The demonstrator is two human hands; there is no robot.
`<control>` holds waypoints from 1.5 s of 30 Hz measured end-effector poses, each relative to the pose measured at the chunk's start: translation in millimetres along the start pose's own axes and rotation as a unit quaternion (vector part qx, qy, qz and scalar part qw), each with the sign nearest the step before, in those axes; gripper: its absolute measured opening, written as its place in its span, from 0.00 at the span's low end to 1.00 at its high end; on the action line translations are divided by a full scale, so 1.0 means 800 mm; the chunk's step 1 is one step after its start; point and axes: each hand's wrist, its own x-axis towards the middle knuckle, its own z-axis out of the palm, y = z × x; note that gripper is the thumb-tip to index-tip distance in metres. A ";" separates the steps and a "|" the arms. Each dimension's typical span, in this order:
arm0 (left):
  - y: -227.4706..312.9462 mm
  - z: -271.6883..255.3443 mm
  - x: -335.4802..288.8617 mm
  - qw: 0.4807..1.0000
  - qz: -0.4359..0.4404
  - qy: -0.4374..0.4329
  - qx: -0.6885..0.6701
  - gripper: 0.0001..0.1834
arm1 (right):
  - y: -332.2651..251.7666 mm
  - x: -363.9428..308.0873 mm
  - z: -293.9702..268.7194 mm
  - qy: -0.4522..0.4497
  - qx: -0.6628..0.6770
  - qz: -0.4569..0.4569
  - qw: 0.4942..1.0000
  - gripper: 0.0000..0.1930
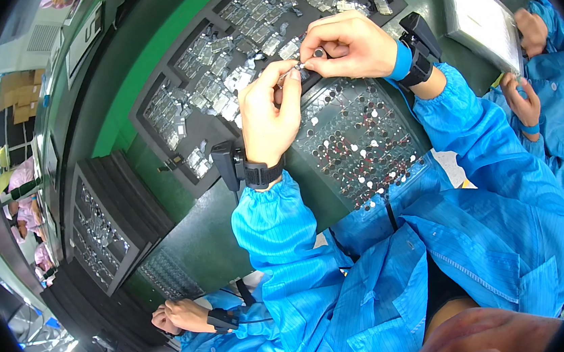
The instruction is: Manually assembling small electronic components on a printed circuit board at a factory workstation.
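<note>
My left hand [269,113] pinches a small silvery part [300,67] between thumb and fingertips. Close against it, my right hand [351,47] is closed with a small round dark component [319,53] between its fingers. The fingertips of both hands nearly meet, so the fine detail of the parts is hidden. Below them lies a clear plastic tray [303,148] holding many small round black and white components with thin red wires. Beyond my hands, a dark foam tray [190,141] carries rows of flat silvery metal parts in its compartments.
On the left, a stack of dark foam trays [138,196] stands beside another filled tray [100,227]. A white box-like stack [481,18] is at the far right, with a co-worker's hands [525,102] by it. Another co-worker's hands [183,316] are at lower left.
</note>
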 end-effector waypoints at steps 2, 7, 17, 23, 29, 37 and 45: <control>0.002 0.000 0.000 1.000 -0.006 -0.004 0.005 0.10 | 0.004 -0.002 0.000 -0.002 -0.003 -0.014 1.000 0.05; 0.005 0.000 0.000 1.000 -0.021 -0.015 0.014 0.09 | 0.002 -0.002 -0.001 -0.016 -0.012 0.003 1.000 0.06; -0.001 0.004 0.002 0.999 0.036 0.016 0.015 0.07 | 0.000 -0.001 -0.004 -0.033 -0.014 0.017 0.999 0.06; 0.005 0.005 0.002 0.998 0.041 0.012 0.039 0.06 | 0.004 -0.001 -0.006 -0.043 -0.003 -0.006 0.999 0.06; 0.000 0.004 0.002 0.998 0.045 0.005 0.041 0.05 | 0.012 -0.004 -0.002 -0.042 0.022 -0.037 0.998 0.06; 0.005 0.007 0.003 0.999 0.029 0.010 0.044 0.07 | 0.012 -0.005 0.002 -0.017 0.002 -0.080 0.997 0.05; 0.002 0.006 0.002 0.999 0.025 0.016 0.018 0.07 | 0.008 -0.002 -0.004 -0.004 0.006 -0.036 0.999 0.05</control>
